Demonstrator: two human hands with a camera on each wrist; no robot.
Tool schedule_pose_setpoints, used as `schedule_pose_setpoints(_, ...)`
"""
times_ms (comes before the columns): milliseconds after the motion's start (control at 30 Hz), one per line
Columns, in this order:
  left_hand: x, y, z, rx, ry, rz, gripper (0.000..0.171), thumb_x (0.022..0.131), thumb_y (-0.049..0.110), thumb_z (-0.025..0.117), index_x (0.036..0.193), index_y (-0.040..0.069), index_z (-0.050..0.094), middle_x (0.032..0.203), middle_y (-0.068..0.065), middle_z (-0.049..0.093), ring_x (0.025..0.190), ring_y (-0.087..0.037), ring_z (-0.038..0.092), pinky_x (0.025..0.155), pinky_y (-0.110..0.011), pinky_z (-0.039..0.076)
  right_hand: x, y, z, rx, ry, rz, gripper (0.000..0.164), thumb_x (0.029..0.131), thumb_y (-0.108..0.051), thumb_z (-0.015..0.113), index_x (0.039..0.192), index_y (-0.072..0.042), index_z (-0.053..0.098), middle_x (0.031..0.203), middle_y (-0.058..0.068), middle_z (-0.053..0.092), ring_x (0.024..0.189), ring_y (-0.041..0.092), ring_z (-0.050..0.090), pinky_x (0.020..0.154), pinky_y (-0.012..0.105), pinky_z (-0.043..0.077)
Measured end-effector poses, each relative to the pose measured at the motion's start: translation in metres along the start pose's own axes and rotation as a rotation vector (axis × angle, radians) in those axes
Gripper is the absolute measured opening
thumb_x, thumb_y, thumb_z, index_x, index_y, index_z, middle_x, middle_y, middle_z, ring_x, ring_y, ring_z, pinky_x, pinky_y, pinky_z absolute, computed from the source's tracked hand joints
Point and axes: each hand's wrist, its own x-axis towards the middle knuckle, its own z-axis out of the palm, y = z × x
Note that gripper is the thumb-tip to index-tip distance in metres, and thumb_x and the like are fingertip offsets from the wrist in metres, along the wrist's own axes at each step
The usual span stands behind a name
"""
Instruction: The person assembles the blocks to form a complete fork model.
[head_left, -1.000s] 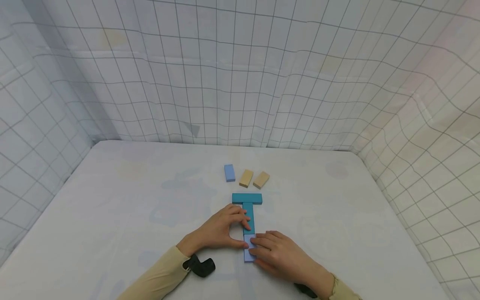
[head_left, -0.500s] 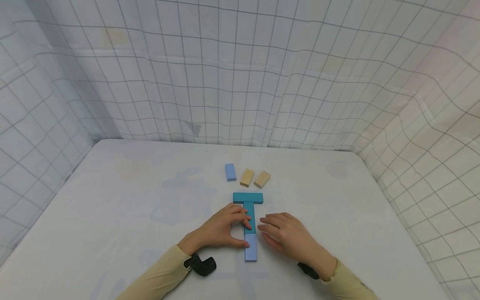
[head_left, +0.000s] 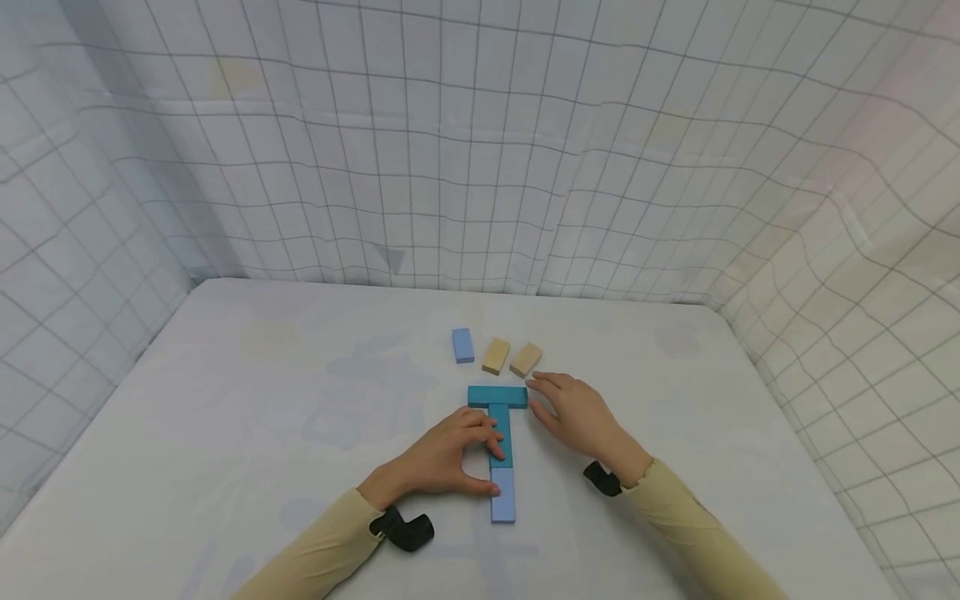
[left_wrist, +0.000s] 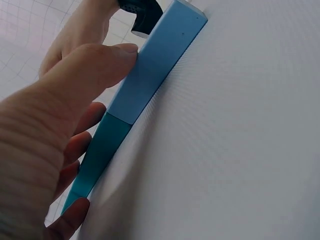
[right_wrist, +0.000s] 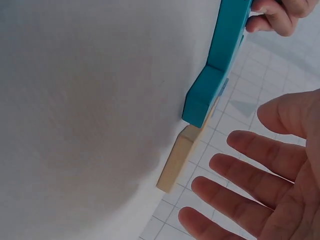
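Left hand [head_left: 442, 458] is spread wide, thumb on the near light-blue block [head_left: 503, 503], fingers on the teal block [head_left: 504, 423] butted against it; right hand [head_left: 576, 412], fingers loosely spread, hovers beside the teal crossbar [head_left: 497, 397].

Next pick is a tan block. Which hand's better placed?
Probably the right hand: it's empty, fingers spread, close to the nearer tan block. The left hand is farther off, resting at the teal stem block and adjoining light-blue block.
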Motion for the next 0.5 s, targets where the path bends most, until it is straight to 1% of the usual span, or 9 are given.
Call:
schedule_pose_setpoints(100,0.0,0.0,0.0,-0.004,0.002,0.003,0.037,0.075,0.054,0.074,0.098,0.026,0.066,0.116,0.008,0.056,0.123,-0.014,0.041,0.104,-0.035,0.034,0.007,0.003,0.003,0.018,-0.039,0.048,0.034,0.094,-0.02,0.061,0.123,-0.002,0.061,0.127,0.016,0.057,0.112,0.032,0.056,0.087,0.047,0.048)
schedule_pose_setpoints(200,0.0,-0.001,0.001,-0.005,0.008,0.008,0.037,0.076,0.054,0.074,0.098,0.026,0.066,0.116,0.008,0.056,0.123,-0.014,0.041,0.104,-0.036,0.034,0.013,0.005,0.004,0.023,-0.055,0.071,0.036,0.096,-0.02,0.058,0.127,-0.001,0.058,0.13,0.019,0.053,0.115,0.035,0.053,0.087,0.051,0.047)
schedule_pose_setpoints(367,0.0,-0.003,0.002,-0.002,0.012,0.015,0.037,0.076,0.054,0.073,0.099,0.027,0.066,0.118,0.007,0.056,0.123,-0.014,0.041,0.104,-0.036,0.034,0.02,0.008,0.006,-0.012,-0.076,0.084,0.038,0.097,-0.022,0.056,0.128,-0.001,0.056,0.133,0.02,0.051,0.118,0.036,0.05,0.087,0.054,0.046)
schedule_pose_setpoints(500,0.0,-0.003,0.002,-0.001,0.003,0.004,0.037,0.076,0.055,0.073,0.099,0.028,0.066,0.119,0.008,0.056,0.123,-0.014,0.041,0.104,-0.036,0.034,0.022,0.009,0.008,-0.038,-0.133,0.118,0.04,0.099,-0.027,0.052,0.131,-0.002,0.055,0.135,0.018,0.05,0.12,0.035,0.049,0.09,0.053,0.044)
